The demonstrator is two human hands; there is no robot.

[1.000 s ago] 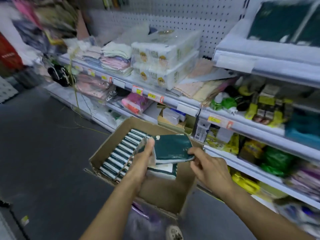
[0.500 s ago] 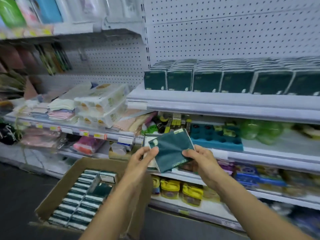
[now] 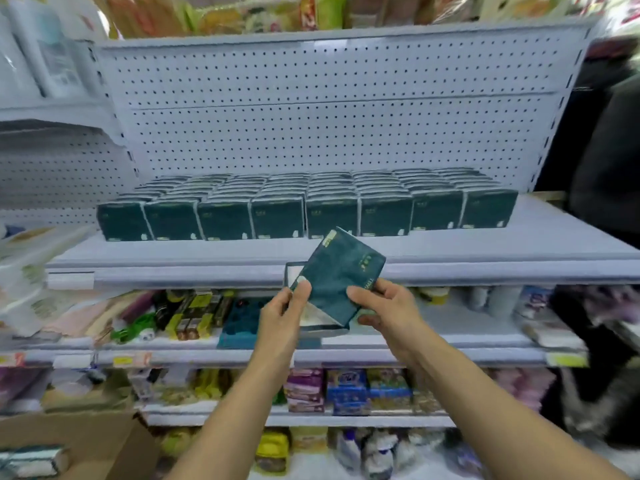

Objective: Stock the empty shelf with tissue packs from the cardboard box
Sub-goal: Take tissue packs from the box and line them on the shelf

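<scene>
Item: dark green tissue packs (image 3: 337, 289), at least two, one tilted in front and another behind it. I hold them up in front of the shelf's front edge, just below the stocked rows and apart from them. My left hand (image 3: 282, 315) pinches the lower left corner, thumb on the face and fingers curled behind. My right hand (image 3: 388, 306) grips the lower right edge the same way, thumb on the front.

Location: shelf (image 3: 346, 251), white, with a pegboard back panel (image 3: 311, 109).

Stock on shelf: rows of tissue packs (image 3: 304, 206), standing upright, eight across the front and several deep, running from near the left edge to near the right edge and back toward the panel. A bare strip remains along the front edge.

Source: cardboard box (image 3: 86, 441) at lower left on the floor, with a few packs (image 3: 31, 460) showing inside; how many remain I cannot tell.

Progress, by my judgement: well along. The shelf is largely filled; the packs in hand and whatever the box retains are left to place, probably along the front strip.

Markings: small gold print on the front pack's face and a pale label at its top corner, both too blurred to read. Price strips on the lower shelves (image 3: 138, 358) are illegible. No brand can be made out.
</scene>
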